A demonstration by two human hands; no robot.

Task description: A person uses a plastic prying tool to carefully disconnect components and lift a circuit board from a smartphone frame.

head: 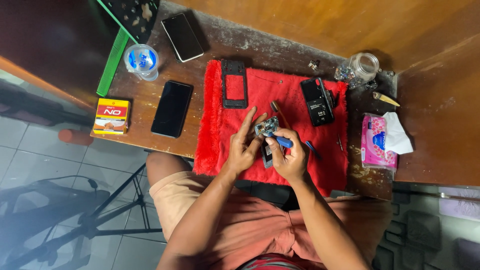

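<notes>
Table point(280, 37): wooden, worn top, carrying all items below; person is sitting at its near edge.
Red cloth point(300, 105): fringed mat, lying at table ctr, under both hands.
Dark phone point(172, 108): lying screen-up, left of cloth.
2nd phone point(182, 36): lying screen-up, far-left area, well apart from cloth.
Green comb point(112, 62): lying at left table edge, beside plastic cup point(142, 61).
Tissue pack point(379, 142): pink, white tissue sticking out, right of cloth.
Phone frame point(234, 83): black, empty, lying on cloth's far-left part.
Black phone body point(317, 101): back off, lying on cloth's far-right part.
Yellow-red box point(112, 116): sitting at near-left table corner.
Glass jar point(364, 66): lying tipped on side, small parts around it, far right.
Left hand point(242, 150): closed round circuit board point(266, 126), fingers gripping its edge, holding it just above cloth ctr.
Right hand point(291, 156): gripping blue-handled tool point(281, 140), tip touching board.
Brush point(280, 114): lying on cloth, just beyond the hands.
</notes>
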